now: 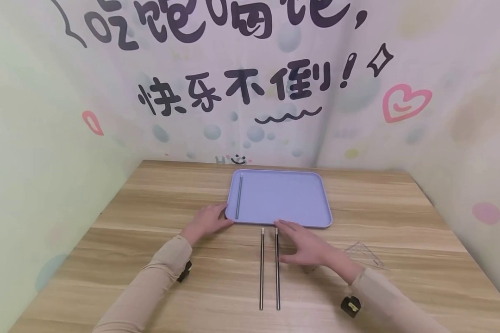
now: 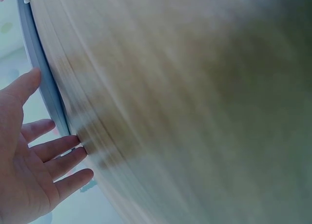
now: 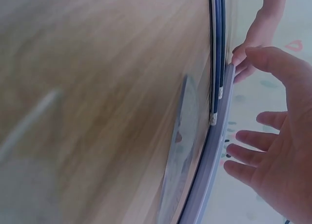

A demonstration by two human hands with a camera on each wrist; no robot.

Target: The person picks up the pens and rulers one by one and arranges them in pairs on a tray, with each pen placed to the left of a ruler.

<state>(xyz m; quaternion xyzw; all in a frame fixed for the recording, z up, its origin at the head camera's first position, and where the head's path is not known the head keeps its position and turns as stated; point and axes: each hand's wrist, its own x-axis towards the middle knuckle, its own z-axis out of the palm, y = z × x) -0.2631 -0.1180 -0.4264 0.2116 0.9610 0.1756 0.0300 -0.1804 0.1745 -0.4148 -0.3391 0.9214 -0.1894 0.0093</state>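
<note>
A lavender tray (image 1: 285, 199) lies on the wooden table, with one dark pencil (image 1: 239, 196) lengthwise along its left side. My left hand (image 1: 207, 220) touches the tray's front left corner, fingers spread and fairly straight in the left wrist view. Just in front of the tray, two dark striped pencils (image 1: 262, 270) lie side by side, their eraser ends towards it. Beside the right-hand one, my right hand (image 1: 306, 245) reaches to the tray's front edge. In the right wrist view its fingers are loosely extended and hold nothing; whether they touch the tray I cannot tell.
A clear plastic set square (image 1: 364, 255) lies on the table to the right, partly hidden by my right forearm. Behind the table (image 1: 179, 185) hangs a white printed cloth (image 1: 216, 134) with black lettering.
</note>
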